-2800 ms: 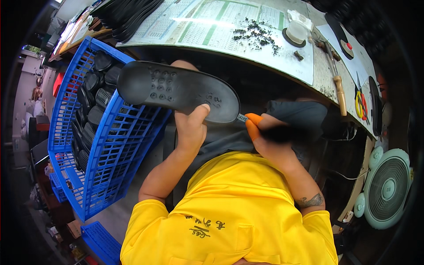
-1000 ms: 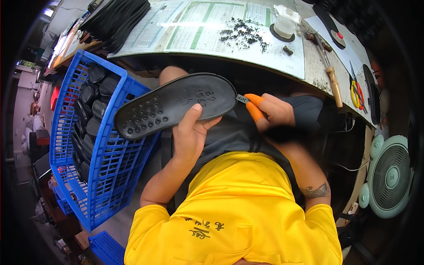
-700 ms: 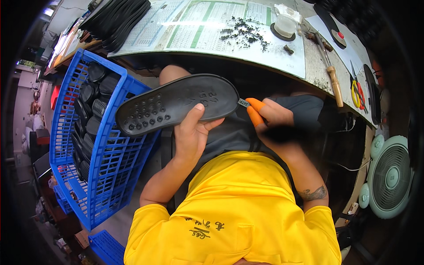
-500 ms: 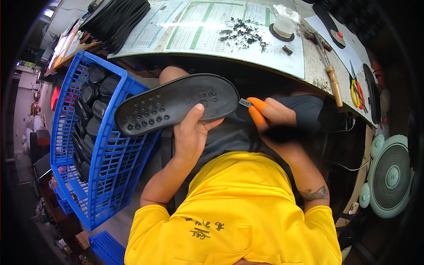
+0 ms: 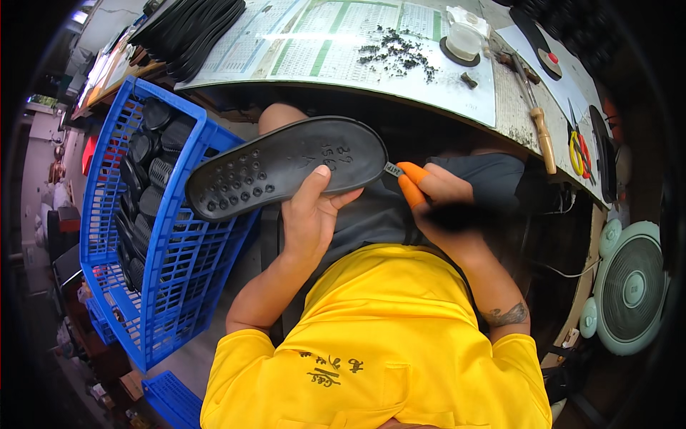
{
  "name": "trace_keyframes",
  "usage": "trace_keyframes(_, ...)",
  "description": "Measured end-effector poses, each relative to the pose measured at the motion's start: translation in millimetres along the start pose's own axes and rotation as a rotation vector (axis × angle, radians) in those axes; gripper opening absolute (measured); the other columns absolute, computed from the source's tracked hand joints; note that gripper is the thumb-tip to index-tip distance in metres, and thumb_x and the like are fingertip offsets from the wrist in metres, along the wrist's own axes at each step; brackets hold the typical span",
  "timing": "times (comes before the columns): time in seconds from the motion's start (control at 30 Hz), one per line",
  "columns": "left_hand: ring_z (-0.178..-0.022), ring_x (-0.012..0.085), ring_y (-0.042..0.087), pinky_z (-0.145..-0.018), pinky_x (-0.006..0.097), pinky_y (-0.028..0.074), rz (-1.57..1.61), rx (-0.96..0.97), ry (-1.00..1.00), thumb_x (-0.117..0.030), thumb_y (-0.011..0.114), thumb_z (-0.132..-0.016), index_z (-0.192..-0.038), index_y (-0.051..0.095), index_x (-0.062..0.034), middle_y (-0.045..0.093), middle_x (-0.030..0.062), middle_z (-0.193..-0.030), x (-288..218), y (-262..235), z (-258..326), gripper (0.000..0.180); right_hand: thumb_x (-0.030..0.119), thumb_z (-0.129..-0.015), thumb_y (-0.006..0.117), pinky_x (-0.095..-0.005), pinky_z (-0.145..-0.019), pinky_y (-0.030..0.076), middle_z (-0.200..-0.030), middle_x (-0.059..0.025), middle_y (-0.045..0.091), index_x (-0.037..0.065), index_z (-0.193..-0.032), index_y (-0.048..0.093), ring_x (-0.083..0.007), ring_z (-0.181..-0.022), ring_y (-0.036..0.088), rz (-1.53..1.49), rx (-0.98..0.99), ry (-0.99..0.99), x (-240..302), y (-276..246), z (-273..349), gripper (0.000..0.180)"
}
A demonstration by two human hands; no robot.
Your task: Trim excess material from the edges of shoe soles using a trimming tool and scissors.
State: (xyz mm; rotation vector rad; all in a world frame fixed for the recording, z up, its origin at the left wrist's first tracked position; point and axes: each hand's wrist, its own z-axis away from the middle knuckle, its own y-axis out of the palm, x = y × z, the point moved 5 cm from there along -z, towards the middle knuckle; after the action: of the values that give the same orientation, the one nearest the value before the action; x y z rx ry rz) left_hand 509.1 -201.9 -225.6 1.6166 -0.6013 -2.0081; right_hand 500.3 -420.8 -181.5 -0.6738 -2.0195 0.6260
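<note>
My left hand point(image 5: 311, 207) grips a black shoe sole point(image 5: 286, 166) by its near edge, thumb pressed on the upper face and fingers underneath. The sole has raised round studs at its left end and moulded marks toward the right. Orange finger covers sit on the thumb and forefinger of my right hand point(image 5: 444, 187). Between those two digits is pinched a short, flat grey metal blade point(image 5: 392, 169), which meets the rim at the sole's right end. A dark blur hides part of my right hand and wrist.
At left stands a blue plastic crate point(image 5: 153, 279) of black soles. Across the table point(image 5: 457, 96) lie black scraps point(image 5: 397, 56), a lidded clear container point(image 5: 464, 44), a wooden-handled tool point(image 5: 542, 139) and scissors point(image 5: 577, 151). More black strips point(image 5: 189, 36) are stacked far left; a green fan point(image 5: 634, 287) stands right.
My right hand has shifted slightly left, with the blade still against the sole's rim. The sole and my left hand stay nearly in place.
</note>
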Motion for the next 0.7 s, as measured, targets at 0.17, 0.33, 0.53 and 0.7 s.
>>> trace_keyframes(0.17,-0.123,0.0307,0.077,-0.098,0.046,0.069,0.001,-0.045,0.012,-0.014,0.054,-0.112,-0.147,0.060,0.0025,0.073,0.0187,-0.140,6.1,-2.7,1.8,0.039,0.005,-0.093,0.083,-0.0402,-0.052,0.044,-0.076,-0.0131,0.056,-0.001,-0.108,0.080,-0.0328,-0.057,0.057,-0.065,-0.050,0.034,-3.4,9.5,12.4,0.016)
trace_keyframes(0.33,-0.123,0.0300,0.077,-0.098,0.046,0.069,0.009,-0.035,0.032,-0.015,0.055,-0.112,-0.147,0.060,0.0021,0.073,0.0183,-0.139,8.1,-1.0,3.3,0.039,0.003,-0.093,0.083,-0.0407,-0.051,0.043,-0.074,-0.0143,0.054,-0.002,-0.106,0.079,-0.0337,-0.056,0.055,-0.089,-0.079,0.049,-0.4,15.1,18.4,0.015)
trace_keyframes(0.53,-0.123,0.0296,0.077,-0.098,0.045,0.069,-0.001,-0.029,0.036,-0.015,0.054,-0.113,-0.146,0.061,0.0022,0.073,0.0180,-0.139,11.7,-2.2,1.3,0.038,0.001,-0.093,0.083,-0.0402,-0.052,0.042,-0.074,-0.0149,0.054,-0.003,-0.108,0.079,-0.0327,-0.055,0.054,-0.097,-0.085,0.046,-2.8,16.7,22.5,0.016)
trace_keyframes(0.7,-0.122,0.0296,0.077,-0.098,0.045,0.069,0.016,-0.025,0.002,-0.015,0.054,-0.113,-0.144,0.063,0.0025,0.074,0.0181,-0.137,11.4,-0.5,0.8,0.036,0.001,-0.094,0.082,-0.0367,-0.052,0.041,-0.074,-0.0158,0.056,-0.004,-0.111,0.080,-0.0274,-0.056,0.054,-0.180,-0.044,0.093,-10.7,14.2,23.4,0.018)
